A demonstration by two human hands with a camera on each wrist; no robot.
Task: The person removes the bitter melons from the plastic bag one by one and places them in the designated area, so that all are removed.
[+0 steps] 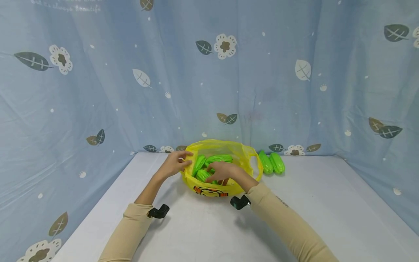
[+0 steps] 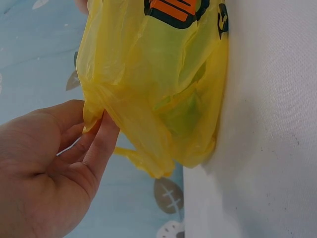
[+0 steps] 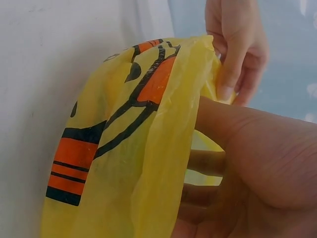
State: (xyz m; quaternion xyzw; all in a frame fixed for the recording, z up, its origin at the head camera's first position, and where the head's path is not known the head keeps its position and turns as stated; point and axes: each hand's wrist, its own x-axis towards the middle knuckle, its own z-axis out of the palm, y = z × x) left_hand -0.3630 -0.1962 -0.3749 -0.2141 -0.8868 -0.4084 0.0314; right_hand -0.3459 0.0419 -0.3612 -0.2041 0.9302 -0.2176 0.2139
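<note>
Blue cloth (image 1: 183, 91) printed with leaves and flowers hangs behind a white table (image 1: 196, 233). One yellow plastic bag (image 1: 234, 189) sits near the table's far edge, its mouth spread wide, thin and translucent, with orange-and-black printing on its front. Five cucumbers are visible, glossy, bright green and ridged: three inside the bag (image 1: 218, 158), two side by side on the table just right of it (image 1: 277, 163). Left hand (image 1: 171, 165) pinches the bag's left rim between thumb and fingers. Right hand (image 1: 224, 171) reaches inside, fingers parted at the nearest cucumber; whether it grips that one, I cannot tell.
</note>
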